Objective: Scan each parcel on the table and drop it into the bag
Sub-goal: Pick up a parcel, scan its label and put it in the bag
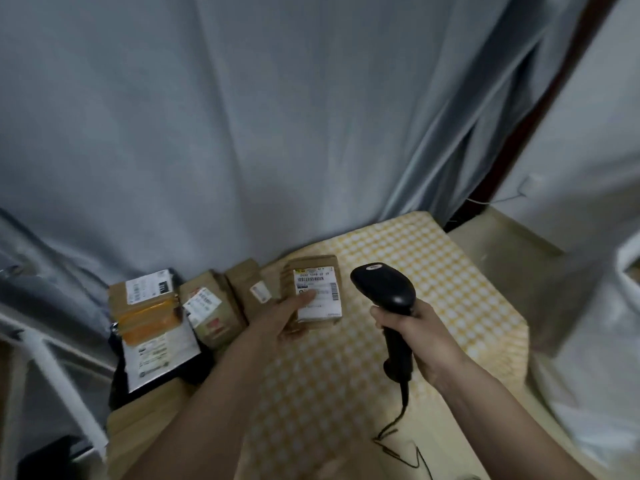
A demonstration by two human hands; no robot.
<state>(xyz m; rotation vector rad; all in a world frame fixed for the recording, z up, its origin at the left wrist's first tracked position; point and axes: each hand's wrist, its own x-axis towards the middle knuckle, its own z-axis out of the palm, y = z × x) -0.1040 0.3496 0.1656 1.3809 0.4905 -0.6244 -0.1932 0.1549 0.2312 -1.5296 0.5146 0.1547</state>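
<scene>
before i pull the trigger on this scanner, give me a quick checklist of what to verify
1. Scanner held firmly: ok, right hand grips the handle.
2. Parcel in hand: ok, left hand holds it, thumb on the label.
3. Label facing up: ok, barcodes visible.
4. Barcode uncovered: ok, the top and right-edge barcodes are clear of the thumb.
5. Scanner head aimed at the label: cannot tell, it sits beside the parcel and no beam shows.
6. Bag ready for the drop: cannot tell, something white lies at the right edge, but it is unclear.
</scene>
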